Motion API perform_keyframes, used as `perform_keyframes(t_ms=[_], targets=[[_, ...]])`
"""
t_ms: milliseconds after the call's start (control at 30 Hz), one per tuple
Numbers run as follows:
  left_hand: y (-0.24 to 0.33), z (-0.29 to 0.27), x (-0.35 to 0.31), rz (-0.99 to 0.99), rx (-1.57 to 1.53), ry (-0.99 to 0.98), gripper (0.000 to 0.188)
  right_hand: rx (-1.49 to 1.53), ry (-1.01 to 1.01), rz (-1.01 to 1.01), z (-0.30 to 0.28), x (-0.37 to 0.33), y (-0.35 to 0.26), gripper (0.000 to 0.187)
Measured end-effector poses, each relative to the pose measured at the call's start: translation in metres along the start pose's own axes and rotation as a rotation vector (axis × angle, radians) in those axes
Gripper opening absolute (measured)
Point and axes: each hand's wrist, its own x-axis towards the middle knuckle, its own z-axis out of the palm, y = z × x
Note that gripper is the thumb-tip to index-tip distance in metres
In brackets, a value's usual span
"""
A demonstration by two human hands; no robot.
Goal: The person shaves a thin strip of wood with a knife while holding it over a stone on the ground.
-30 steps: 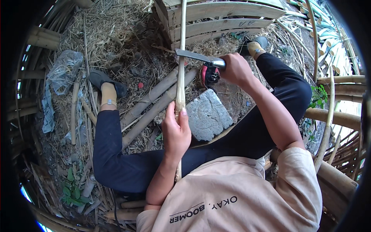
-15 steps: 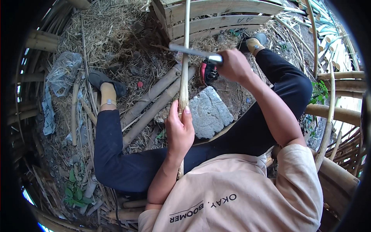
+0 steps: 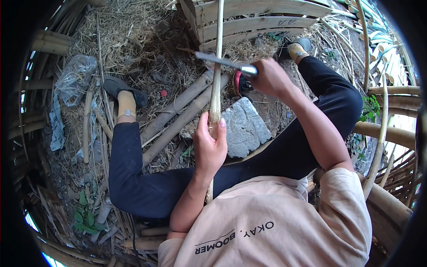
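My left hand (image 3: 210,148) grips a long thin bamboo strip (image 3: 216,75) that runs upright from my lap toward the top of the view. In my right hand (image 3: 269,77) is a knife with a metal blade (image 3: 218,61). The blade lies across the strip, touching it well above my left hand. A flat grey stone (image 3: 245,127) rests on the ground between my legs, just right of the left hand.
Two thick bamboo poles (image 3: 180,115) lie slanted on the straw-covered ground. A slatted bamboo frame (image 3: 262,20) stands at the top. Clear plastic bags (image 3: 74,80) lie at the left. Curved bamboo rods (image 3: 382,129) crowd the right side. My feet (image 3: 126,95) rest in dark shoes.
The knife blade has moved up and away along the strip. My right hand rose with it. The left hand keeps its grip in about the same place.
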Motion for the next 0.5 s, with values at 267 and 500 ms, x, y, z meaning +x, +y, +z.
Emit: perform_keyframes(t_ms=[267, 500], targets=[[0.007, 0.003, -0.003, -0.048, -0.1, -0.044, 0.024, -0.055, -0.127, 0.006, 0.007, 0.001, -0.004, 0.01], [0.003, -0.002, 0.003, -0.063, -0.234, -0.02, 0.023, -0.009, 0.056, 0.039, -0.003, 0.004, -0.003, 0.022]])
